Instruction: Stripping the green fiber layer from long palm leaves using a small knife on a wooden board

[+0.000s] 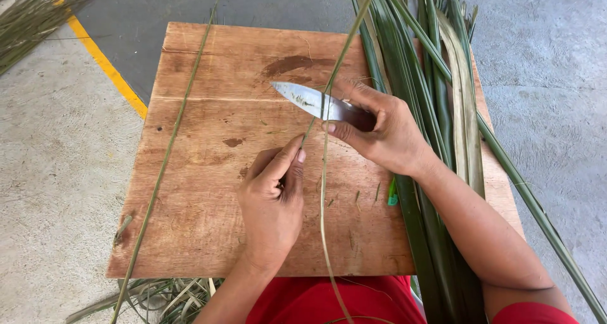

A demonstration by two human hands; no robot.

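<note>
The right hand (pixel 386 131), in the centre right of the frame, is closed around the handle of a knife (pixel 316 103), its bare metal blade pointing toward the upper left and lying just above the board. The blade's edge meets a thin palm leaf strip (pixel 324 191) that runs from the top of the frame down past the bottom edge. Just below and to the left, the left hand (pixel 273 204) is mostly curled, with thumb and forefinger pinched on the same strip right beside the blade. Both hands work over a worn wooden board (pixel 208 191), stained and scattered with small green trimmings, which fills the middle of the frame. A second thin leaf rib (pixel 165 163) lies slantwise across the board's left side, well apart from the hands. A bundle of long green palm leaves (pixel 436 109) lies along the board's right side, passing under the right forearm. Around the board is a concrete floor (pixel 57 172) with a yellow painted line (pixel 104 65) at the upper left, and more dry strips (pixel 25 17) in that corner.
</note>
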